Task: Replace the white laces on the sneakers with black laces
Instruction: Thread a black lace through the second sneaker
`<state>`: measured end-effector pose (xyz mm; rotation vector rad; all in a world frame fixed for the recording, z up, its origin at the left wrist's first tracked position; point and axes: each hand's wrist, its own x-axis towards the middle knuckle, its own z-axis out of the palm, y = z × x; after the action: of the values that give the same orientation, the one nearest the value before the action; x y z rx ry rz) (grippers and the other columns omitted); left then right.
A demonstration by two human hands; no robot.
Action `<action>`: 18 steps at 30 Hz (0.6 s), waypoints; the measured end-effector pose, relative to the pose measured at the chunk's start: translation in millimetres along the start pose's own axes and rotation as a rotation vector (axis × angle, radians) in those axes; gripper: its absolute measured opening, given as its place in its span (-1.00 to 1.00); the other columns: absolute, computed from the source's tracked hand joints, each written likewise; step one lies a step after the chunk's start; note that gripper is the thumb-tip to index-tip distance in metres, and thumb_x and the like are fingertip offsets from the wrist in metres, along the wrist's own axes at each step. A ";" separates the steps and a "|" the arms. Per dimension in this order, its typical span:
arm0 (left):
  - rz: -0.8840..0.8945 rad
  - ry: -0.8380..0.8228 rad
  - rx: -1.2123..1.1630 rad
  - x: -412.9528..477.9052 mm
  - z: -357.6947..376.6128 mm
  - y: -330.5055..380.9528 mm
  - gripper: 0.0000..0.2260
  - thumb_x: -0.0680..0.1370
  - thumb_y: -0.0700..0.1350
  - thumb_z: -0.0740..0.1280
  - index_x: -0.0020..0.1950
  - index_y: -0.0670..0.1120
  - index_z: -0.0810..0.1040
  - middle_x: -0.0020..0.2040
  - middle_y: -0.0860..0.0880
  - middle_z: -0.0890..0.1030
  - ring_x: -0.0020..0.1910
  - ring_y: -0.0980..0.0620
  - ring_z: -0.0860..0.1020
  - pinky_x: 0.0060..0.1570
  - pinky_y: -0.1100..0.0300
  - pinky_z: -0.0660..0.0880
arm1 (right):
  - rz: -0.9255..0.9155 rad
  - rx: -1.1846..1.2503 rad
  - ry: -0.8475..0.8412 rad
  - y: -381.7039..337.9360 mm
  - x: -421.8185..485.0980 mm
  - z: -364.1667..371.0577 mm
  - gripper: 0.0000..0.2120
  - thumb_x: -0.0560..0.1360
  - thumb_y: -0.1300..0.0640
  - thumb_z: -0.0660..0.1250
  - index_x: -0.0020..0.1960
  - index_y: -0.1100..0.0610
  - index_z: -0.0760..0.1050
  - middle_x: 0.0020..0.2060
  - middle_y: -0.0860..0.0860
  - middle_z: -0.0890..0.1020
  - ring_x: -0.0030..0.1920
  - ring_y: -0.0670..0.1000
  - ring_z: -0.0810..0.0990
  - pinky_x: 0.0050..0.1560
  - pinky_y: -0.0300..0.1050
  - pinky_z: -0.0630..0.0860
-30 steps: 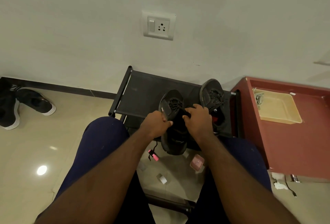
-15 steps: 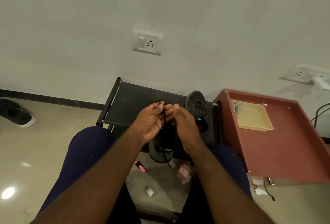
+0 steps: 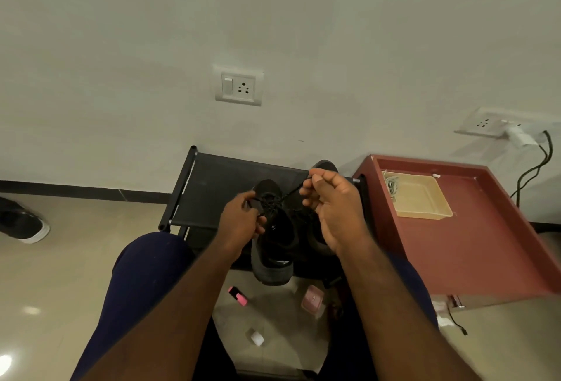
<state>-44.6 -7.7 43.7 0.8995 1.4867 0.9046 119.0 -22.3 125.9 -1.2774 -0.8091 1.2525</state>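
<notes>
A black sneaker [image 3: 274, 247] stands on the black shoe rack [image 3: 224, 186], its heel over the rack's front edge. A black lace [image 3: 291, 192] runs taut from its eyelets up to my right hand [image 3: 331, 210], which pinches the lace end above and right of the shoe. My left hand [image 3: 243, 222] pinches the other lace part at the shoe's left side. A second black sneaker [image 3: 324, 165] is mostly hidden behind my right hand. White laces [image 3: 391, 186] lie in a beige tray [image 3: 425, 198].
A red cabinet top [image 3: 485, 244] carries the tray at the right. On the floor lie a pink marker [image 3: 238, 295], a pink box [image 3: 312, 301] and a small white item [image 3: 257, 337]. Another dark shoe [image 3: 21, 222] sits at far left. My knees flank the rack.
My hands met above the shoe, then parted. The right hand has pulled the lace end up and to the right, and the left hand dropped back to the shoe's left side.
</notes>
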 end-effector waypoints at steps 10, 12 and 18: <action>0.218 0.023 0.262 10.8 2.2 -7.2 -0.76 0.63 -0.12 0.30 0.30 -0.06 0.51 0.00 -0.05 0.64 -0.10 0.07 0.62 -0.11 0.16 0.59 | -0.540 -0.352 0.468 -49.1 42.9 -8.1 -0.85 0.63 0.16 0.28 -0.02 0.00 0.62 -0.05 -0.23 0.67 -0.01 -0.26 0.60 0.12 -0.22 0.57; 0.194 0.079 0.415 21.4 -4.5 -15.7 -0.74 0.60 -0.11 0.34 0.28 -0.09 0.54 0.11 -0.06 0.63 0.06 0.01 0.60 0.10 0.08 0.56 | -0.604 -0.461 0.456 -51.4 46.7 -7.6 -0.89 0.63 0.15 0.28 0.01 0.04 0.58 0.01 -0.11 0.65 0.07 -0.25 0.57 0.08 -0.47 0.42; 0.197 -0.073 0.719 31.7 15.5 -30.1 -0.61 0.47 0.10 0.47 0.20 -0.08 0.61 0.08 -0.06 0.64 0.04 -0.05 0.61 0.06 0.01 0.57 | -0.157 -0.696 0.026 19.8 55.6 2.7 -0.81 0.66 0.21 0.21 0.03 0.16 0.60 -0.24 0.04 0.62 -0.29 -0.06 0.57 -0.25 -0.12 0.52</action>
<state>-33.6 9.5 2.1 1.6034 1.7040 0.4500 123.3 28.8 96.6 -1.7261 -1.3680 0.8442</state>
